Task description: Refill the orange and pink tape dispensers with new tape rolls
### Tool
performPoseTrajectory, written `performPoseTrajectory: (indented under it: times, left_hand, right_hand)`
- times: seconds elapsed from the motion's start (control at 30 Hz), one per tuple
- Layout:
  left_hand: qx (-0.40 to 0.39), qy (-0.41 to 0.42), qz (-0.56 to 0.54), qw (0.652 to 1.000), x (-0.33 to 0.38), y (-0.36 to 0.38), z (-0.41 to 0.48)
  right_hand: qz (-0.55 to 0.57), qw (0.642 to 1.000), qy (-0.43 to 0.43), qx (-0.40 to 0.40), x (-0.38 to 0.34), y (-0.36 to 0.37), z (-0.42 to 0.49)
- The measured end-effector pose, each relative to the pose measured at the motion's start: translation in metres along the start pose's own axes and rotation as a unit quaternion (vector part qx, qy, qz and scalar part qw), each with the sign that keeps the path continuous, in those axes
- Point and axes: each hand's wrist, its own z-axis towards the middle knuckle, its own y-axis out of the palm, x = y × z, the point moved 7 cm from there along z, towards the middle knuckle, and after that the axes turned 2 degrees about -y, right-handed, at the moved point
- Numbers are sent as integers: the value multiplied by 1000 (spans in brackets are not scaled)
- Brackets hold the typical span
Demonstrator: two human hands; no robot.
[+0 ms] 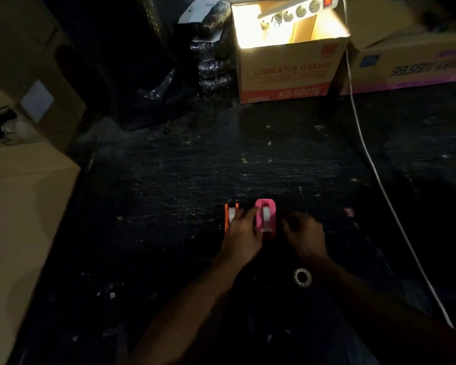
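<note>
Left fingers: the left hand (244,233) lies between the two dispensers, fingers (241,216) loosely spread and resting over the near part of the orange tape dispenser (231,216), the thumb side touching the pink one's left wall; not closed around either.
Right fingers: the right hand (303,230) hovers just right of the pink tape dispenser (266,219), fingers curled inward; whether they pinch anything is too dark to tell.
Dispensers: side by side, nearly touching, toward the near middle of the dark worktop (195,175); each long axis runs away from the person, and a pale tape roll shows inside both.
Progress (judgement): both appear loaded, so the job looks near its end; likely only seating or squaring up is left.
Key relation: the pink dispenser sits between the hands, the left touching it, the right just beside; the orange one is reachable by the left hand only.
Loose item: a small ring, probably a spent tape core (302,277), lies nearer the person, beside the right forearm.
Open room: bare worktop lies beyond the dispensers up to the cardboard box (287,69) at the far edge; a white cable (374,169) crosses the right side, and a large carton (24,219) bounds the left edge.
</note>
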Motion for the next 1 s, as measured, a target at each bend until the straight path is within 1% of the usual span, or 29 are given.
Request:
performPoseTrajectory:
  times: [0.03,0.07,0.13,0.23,0.33,0.47,0.6,0.8,0.9,1.0]
  left_hand:
    - [20,-3,6,1000,-2,-4,-1]
    - [43,-14,16,999,-5,-10,-1]
    - [83,-60,34,994,-17,-23,1]
    - [92,-126,2,988,-38,-35,4]
    - [80,-126,-11,989,-49,-40,7]
    - [71,-118,-17,990,-56,-39,9]
    - [84,-136,-19,987,-62,-40,9]
    - [61,-150,-42,986,-69,-34,8]
    - [51,-159,-50,985,-71,-31,7]
    - [48,-158,-50,985,-72,-32,9]
  right_hand:
    - [25,998,47,-19,3,0,7]
    - [52,995,75,-43,9,6,16]
    - [82,988,99,-84,9,11,30]
    - [105,983,85,-128,2,19,43]
    - [129,975,72,-167,1,30,47]
    - [140,977,41,-155,-6,30,47]
    - [146,976,58,-151,-5,30,44]
    - [130,977,72,-154,-7,30,42]
    - [151,972,95,-154,-6,31,40]
    - [178,966,84,-165,-5,34,41]
